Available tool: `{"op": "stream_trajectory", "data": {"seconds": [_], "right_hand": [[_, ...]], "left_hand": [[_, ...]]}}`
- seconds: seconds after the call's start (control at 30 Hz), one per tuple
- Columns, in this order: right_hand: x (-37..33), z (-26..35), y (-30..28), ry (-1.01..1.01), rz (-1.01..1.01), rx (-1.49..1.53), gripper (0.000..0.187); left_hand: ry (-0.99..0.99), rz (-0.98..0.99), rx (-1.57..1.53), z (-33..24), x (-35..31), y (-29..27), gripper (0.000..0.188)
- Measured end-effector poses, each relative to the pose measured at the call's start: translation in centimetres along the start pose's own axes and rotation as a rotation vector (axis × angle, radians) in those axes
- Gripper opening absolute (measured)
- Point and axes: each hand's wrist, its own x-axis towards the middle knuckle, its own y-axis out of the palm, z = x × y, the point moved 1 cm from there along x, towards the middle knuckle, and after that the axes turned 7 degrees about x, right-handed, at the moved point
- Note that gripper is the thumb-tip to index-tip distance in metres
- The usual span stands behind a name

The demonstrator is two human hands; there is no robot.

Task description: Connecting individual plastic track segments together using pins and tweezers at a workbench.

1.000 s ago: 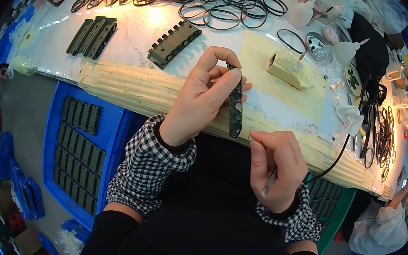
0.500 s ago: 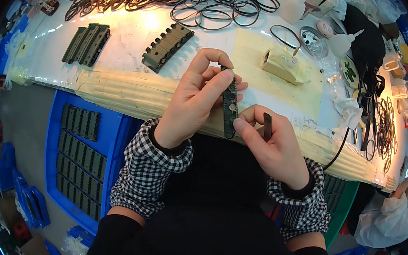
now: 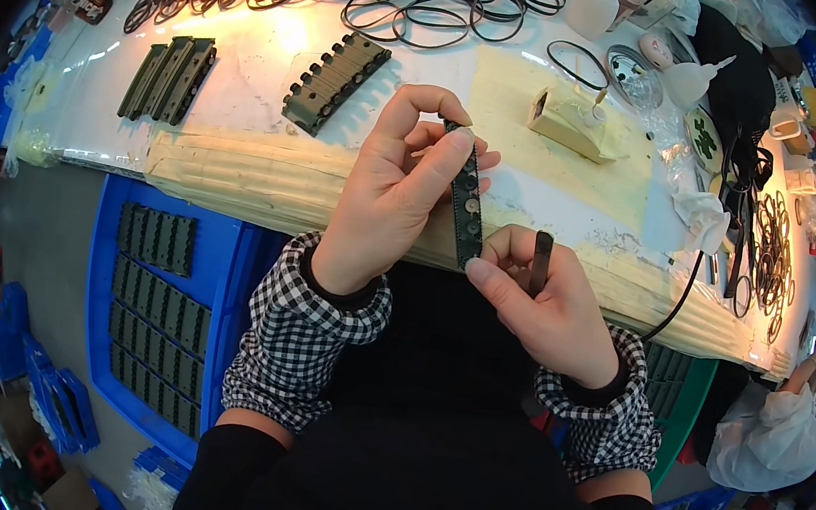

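A narrow dark-green part [image 3: 472, 207] with a row of round wheels and a black ribbed edge is held upright between my hands above the table's front edge. My left hand [image 3: 399, 178] is closed, pinching its upper end between thumb and fingers. At the lower end, my right hand [image 3: 534, 295] is closed, with thumb and forefinger against the part. A flat dark metal tool [image 3: 541, 260], its working end hidden, sticks up from the right hand's fingers. Similar parts stand grouped on the table: a wheeled block [image 3: 332, 85] and a smaller group [image 3: 168, 80] to its left.
Black rubber loops [image 3: 421, 5] pile up at the back. A cream block [image 3: 572, 123] sits beyond my right hand, near squeeze bottles [image 3: 689, 83]. Below left, a blue tray [image 3: 104, 271] holds rows of green parts; a green bin [image 3: 692, 408] stands below right. Another person's sleeve [image 3: 770, 437] shows at right.
The view has shifted slightly. My right hand has moved a little down the part to its lower end, and the metal tool stands more upright. The left hand keeps its pinch.
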Motion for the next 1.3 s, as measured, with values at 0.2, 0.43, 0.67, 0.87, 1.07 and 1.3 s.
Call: {"op": "stream_trajectory", "data": {"seconds": [0.2, 0.43, 0.67, 0.87, 1.07, 1.3], "right_hand": [[-0.5, 0.1, 0.6, -0.024, -0.107, 0.126, 0.015], [-0.4, 0.0, 0.2, 0.043, -0.042, 0.128, 0.014], [-0.6, -0.3, 0.7, 0.016, -0.063, 0.229, 0.014], [-0.3, -1.0, 0.7, -0.033, -0.05, 0.219, 0.015], [-0.4, -0.6, 0.9, 0.063, 0.019, 0.277, 0.015], [-0.2, -1.1, 0.6, 0.04, -0.007, 0.42, 0.017]], "left_hand": [[-0.012, -0.019, -0.005, 0.0, 0.0, 0.1, 0.018], [-0.007, -0.026, -0.006, 0.0, 0.0, 0.0, 0.018], [-0.012, -0.017, -0.005, 0.0, 0.0, 0.0, 0.018], [-0.028, -0.043, 0.01, -0.5, -0.2, 0.3, 0.045], [-0.004, -0.076, -0.055, -0.7, -0.3, 0.5, 0.068], [-0.049, 0.077, 0.057, -1.0, -0.4, -0.2, 0.066]]}}
